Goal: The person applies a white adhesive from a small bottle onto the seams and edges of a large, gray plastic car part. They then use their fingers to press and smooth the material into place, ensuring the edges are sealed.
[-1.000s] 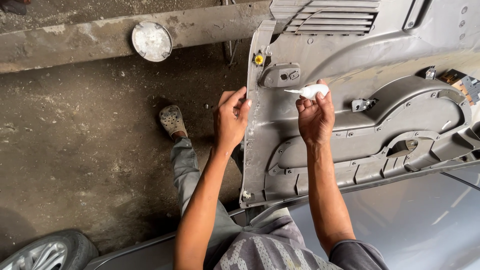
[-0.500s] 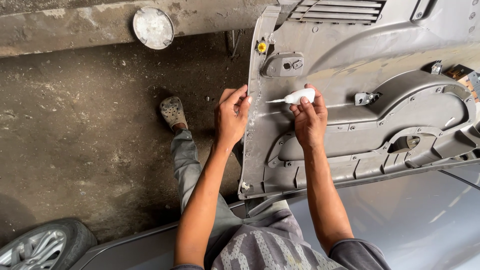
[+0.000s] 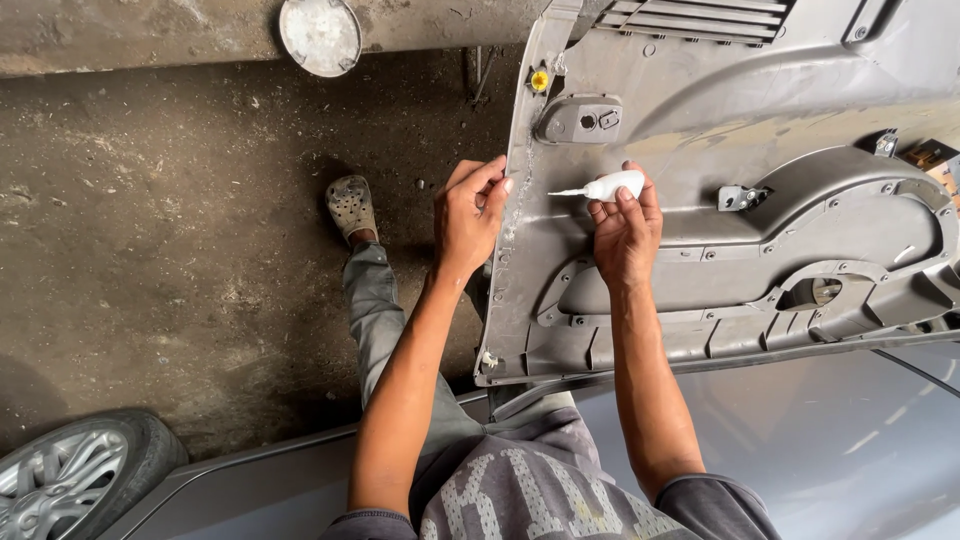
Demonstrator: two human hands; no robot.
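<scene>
The small tube in the right hand's fingers is white. Beyond it the door panel is plain grey with one yellow clip. Left of the fingers, the floor is mottled brown-grey.

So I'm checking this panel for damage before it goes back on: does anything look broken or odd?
Yes: the grey plastic door panel has a pale, rough seam down its left edge, beside the left hand, looking cracked or glue-smeared. The right hand points a small white tube towards it.

Bare forearms; grey short-sleeved shirt with pale print, grey trousers, perforated grey clog.
</scene>
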